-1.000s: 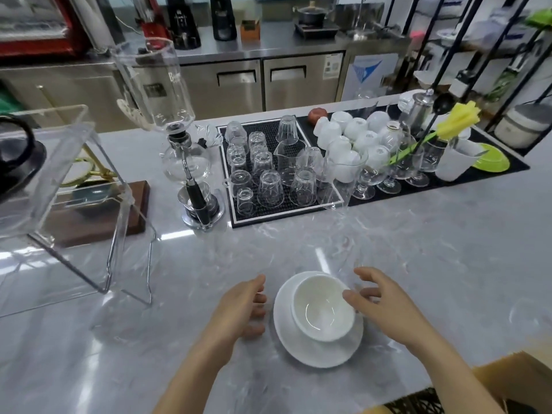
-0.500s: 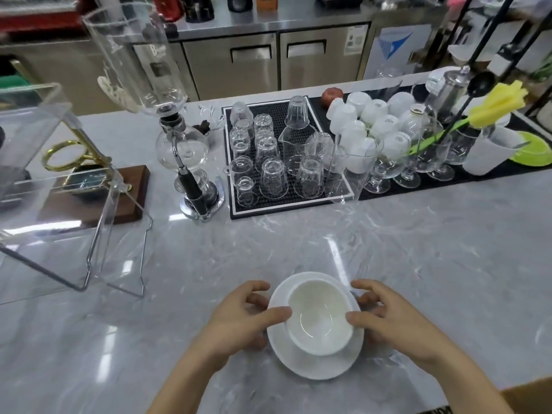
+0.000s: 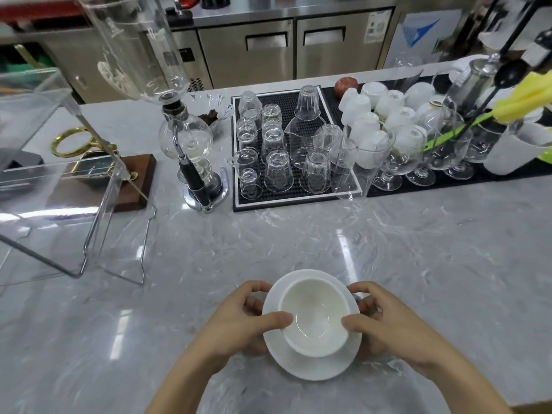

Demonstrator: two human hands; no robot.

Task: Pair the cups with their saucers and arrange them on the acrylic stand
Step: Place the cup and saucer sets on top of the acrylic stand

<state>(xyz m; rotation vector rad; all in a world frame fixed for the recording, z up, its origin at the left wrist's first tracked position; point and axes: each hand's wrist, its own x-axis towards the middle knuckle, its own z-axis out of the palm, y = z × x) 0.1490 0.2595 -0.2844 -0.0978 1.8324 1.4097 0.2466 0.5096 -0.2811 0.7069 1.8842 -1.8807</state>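
A white cup [image 3: 313, 316] sits upright in a white saucer [image 3: 313, 366] near the front of the grey marble counter. My left hand [image 3: 239, 321] grips the saucer's left rim, thumb on the cup's edge. My right hand [image 3: 385, 324] holds the right rim the same way. The clear acrylic stand [image 3: 59, 186] is at the far left of the counter, about an arm's reach from the cup. Several more white cups [image 3: 376, 115] lie upside down at the back right.
A glass siphon coffee maker [image 3: 185, 138] stands between the stand and a black mat [image 3: 298, 198] filled with upturned glasses. Stemmed glasses [image 3: 418, 162] and a white pitcher [image 3: 513, 147] line the back right. A wooden base [image 3: 134, 180] sits behind the stand.
Both hands have closed in from beside the saucer and now hold its rim on each side. The view has tilted down and moved closer.
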